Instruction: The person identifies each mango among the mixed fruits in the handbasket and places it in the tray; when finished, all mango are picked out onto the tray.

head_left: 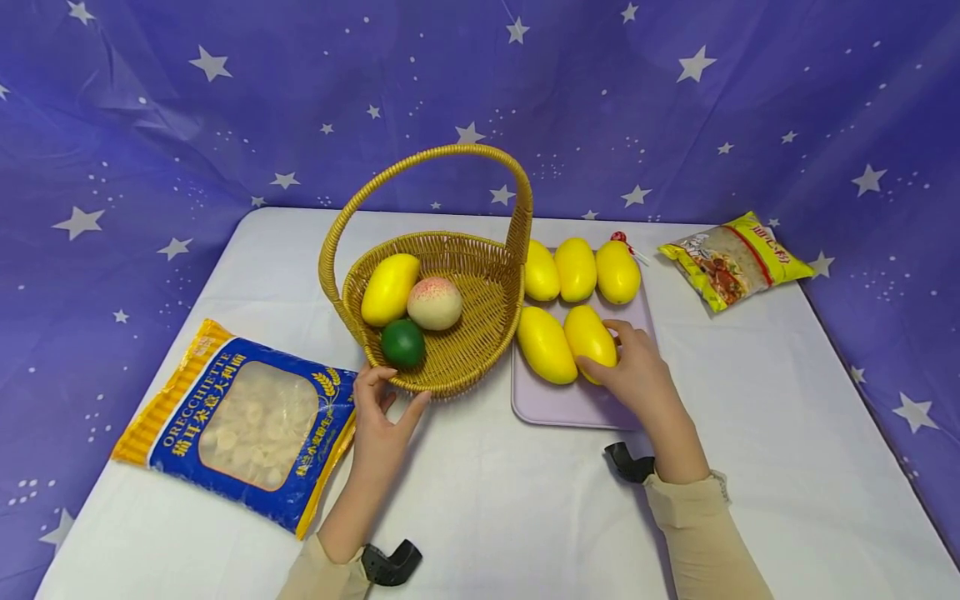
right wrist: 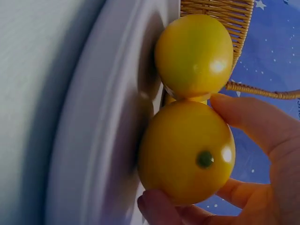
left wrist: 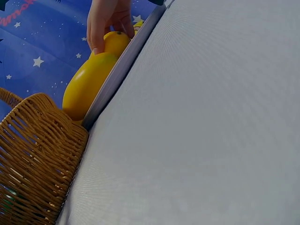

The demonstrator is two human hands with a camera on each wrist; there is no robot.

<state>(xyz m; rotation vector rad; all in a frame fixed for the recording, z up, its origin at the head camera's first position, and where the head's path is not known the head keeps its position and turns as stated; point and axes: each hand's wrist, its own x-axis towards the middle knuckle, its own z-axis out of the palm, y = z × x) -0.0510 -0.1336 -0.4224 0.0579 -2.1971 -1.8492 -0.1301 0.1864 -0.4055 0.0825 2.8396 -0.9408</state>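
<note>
My right hand point(head_left: 641, 371) grips a yellow mango point(head_left: 589, 340) on a lilac tray point(head_left: 585, 408), thumb on its near left side and fingers round its right. In the right wrist view that mango point(right wrist: 185, 154) shows a dark green stem spot and touches a neighbouring mango point(right wrist: 194, 56). Several more mangoes point(head_left: 576, 271) lie behind on the tray. My left hand point(head_left: 386, 429) holds the front of a wicker basket point(head_left: 480, 333), fingers at its rim and thumb against the wall. Inside the basket sit a mango point(head_left: 390, 290), a peach point(head_left: 435, 304) and a dark green round fruit point(head_left: 402, 343).
On the left lies a blue and orange bag of orecchiette pasta point(head_left: 255, 425). A yellow packet point(head_left: 735, 260) rests at the back right. Behind the tray is a red lollipop point(head_left: 619, 237). The basket's tall handle point(head_left: 435, 152) arches above it, and the basket stands against the tray's left side.
</note>
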